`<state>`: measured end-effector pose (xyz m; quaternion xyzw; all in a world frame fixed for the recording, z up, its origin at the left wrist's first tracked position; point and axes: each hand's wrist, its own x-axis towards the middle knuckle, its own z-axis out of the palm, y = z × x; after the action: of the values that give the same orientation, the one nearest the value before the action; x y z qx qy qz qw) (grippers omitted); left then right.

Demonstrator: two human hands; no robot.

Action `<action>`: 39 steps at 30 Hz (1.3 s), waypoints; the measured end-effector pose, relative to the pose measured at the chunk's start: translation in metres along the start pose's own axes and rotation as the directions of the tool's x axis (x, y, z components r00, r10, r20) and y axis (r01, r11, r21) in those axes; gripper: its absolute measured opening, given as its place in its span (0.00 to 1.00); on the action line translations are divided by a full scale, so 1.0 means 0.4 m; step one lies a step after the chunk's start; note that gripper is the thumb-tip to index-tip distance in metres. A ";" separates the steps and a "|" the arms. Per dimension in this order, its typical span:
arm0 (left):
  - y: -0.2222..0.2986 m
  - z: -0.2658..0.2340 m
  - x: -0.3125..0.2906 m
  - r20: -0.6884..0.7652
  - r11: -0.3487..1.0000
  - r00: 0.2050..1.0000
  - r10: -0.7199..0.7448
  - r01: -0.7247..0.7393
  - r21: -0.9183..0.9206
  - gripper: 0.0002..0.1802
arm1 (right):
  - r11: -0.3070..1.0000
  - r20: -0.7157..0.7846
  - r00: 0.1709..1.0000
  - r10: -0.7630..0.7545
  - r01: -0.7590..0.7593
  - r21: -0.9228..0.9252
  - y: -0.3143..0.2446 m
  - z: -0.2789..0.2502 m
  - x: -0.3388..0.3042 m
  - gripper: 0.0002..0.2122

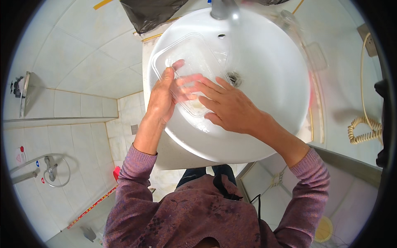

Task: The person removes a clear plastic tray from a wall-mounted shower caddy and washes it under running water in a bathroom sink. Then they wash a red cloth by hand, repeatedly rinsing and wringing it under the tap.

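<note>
Both hands handling clear container over sink

Left hand (161, 97) is gripping the clear plastic container (194, 51) by its left edge, thumb at the rim, other fingers showing through the plastic. Container is tilting over the left part of the white sink (273, 82), left of the drain (234, 78). Right hand (233, 105) is reaching across, mostly open, fingers extending and slightly spreading over the container, gripping nothing; can't tell exact fingertip contact. Faucet (223, 10) is standing at the far rim.
</note>
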<state>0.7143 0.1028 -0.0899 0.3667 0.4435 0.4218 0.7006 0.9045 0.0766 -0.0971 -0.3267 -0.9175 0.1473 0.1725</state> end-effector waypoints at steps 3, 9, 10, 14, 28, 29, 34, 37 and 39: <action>-0.009 0.017 0.005 -0.017 0.999 1.000 -0.027 0.028 0.044 0.31 | 0.986 -0.205 0.970 -0.134 0.110 -0.126 0.019 0.010 0.063 0.15; -0.020 0.039 -0.012 0.007 0.989 0.992 -0.123 0.122 0.081 0.27 | 0.930 -0.296 0.932 -0.208 0.095 -0.355 0.076 -0.034 0.114 0.14; -0.017 0.039 -0.013 -0.011 0.977 0.991 -0.137 0.137 0.162 0.27 | 0.920 -0.400 0.887 -0.230 0.064 -0.387 0.077 -0.041 0.121 0.14; -0.013 0.045 -0.005 0.033 0.894 0.996 -0.082 0.059 0.445 0.24 | 0.893 -0.293 0.916 -0.273 0.128 -0.432 0.077 -0.057 0.166 0.10; -0.019 0.041 0.003 -0.176 0.978 0.983 0.061 -0.024 0.209 0.20 | 0.253 -0.082 0.580 0.810 -0.221 0.942 0.068 0.064 0.063 0.08; -0.019 0.040 0.006 -0.193 0.981 0.979 0.067 -0.029 0.190 0.19 | 0.187 0.006 0.575 0.818 -0.276 0.943 0.044 0.078 0.056 0.08; -0.004 0.031 0.007 -0.205 0.942 0.975 0.090 -0.016 0.334 0.17 | 0.360 -0.071 0.660 0.748 -0.313 0.879 0.028 0.084 0.057 0.11; 0.002 0.039 -0.001 -0.181 0.909 0.977 0.110 -0.025 0.417 0.15 | 0.580 -0.250 0.630 0.735 -0.394 0.713 0.094 0.046 0.097 0.13; 0.002 0.050 -0.003 -0.154 0.905 0.978 0.140 -0.063 0.422 0.15 | 0.585 -0.299 0.572 0.764 -0.419 0.695 0.116 0.028 0.110 0.15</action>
<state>0.7324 0.0994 -0.0821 0.4899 0.5647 0.3858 0.5406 0.8936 0.1380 -0.1152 -0.5918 -0.5599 0.3511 0.4616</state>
